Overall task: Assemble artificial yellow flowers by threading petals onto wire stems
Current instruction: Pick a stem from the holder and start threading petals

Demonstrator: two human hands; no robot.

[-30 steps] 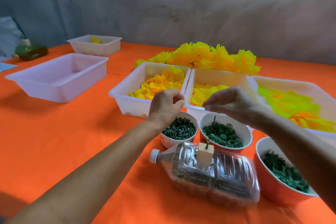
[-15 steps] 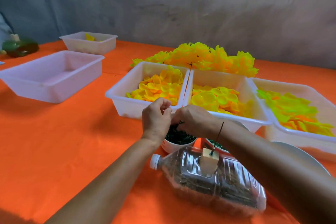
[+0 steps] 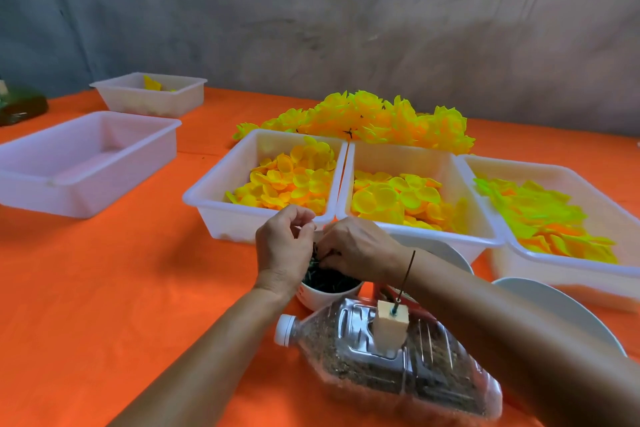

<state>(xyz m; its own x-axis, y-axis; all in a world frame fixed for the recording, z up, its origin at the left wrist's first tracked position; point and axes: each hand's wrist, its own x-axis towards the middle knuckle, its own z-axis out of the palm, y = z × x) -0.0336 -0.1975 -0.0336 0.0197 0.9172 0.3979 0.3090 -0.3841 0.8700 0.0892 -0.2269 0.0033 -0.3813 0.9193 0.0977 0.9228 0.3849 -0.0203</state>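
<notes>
— Left hand [image 3: 284, 246]?
— Curled, pinching small dark pieces over the white bowl [image 3: 329, 291]; right hand [image 3: 360, 248] touching it, fingertips pinching too.
— Petals?
— Heaped in three white tubs [image 3: 221, 215], behind the hands.
— Writing?
— Unreadable.
— Surface?
— Orange table [image 3: 121, 288], grey wall [image 3: 346, 28].
— Changed since half a second back?
— Hardly; hands still together.

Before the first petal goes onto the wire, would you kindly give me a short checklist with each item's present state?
1. Thin dark wire stands in the small wooden block: ok.
2. Block sits on the clear plastic bottle lying on its side: ok.
3. White tray of yellow round petals stocked: ok.
4. Left hand and right hand meet over the white bowl of dark green pieces: ok.
5. A piece pinched: cannot tell.
</notes>
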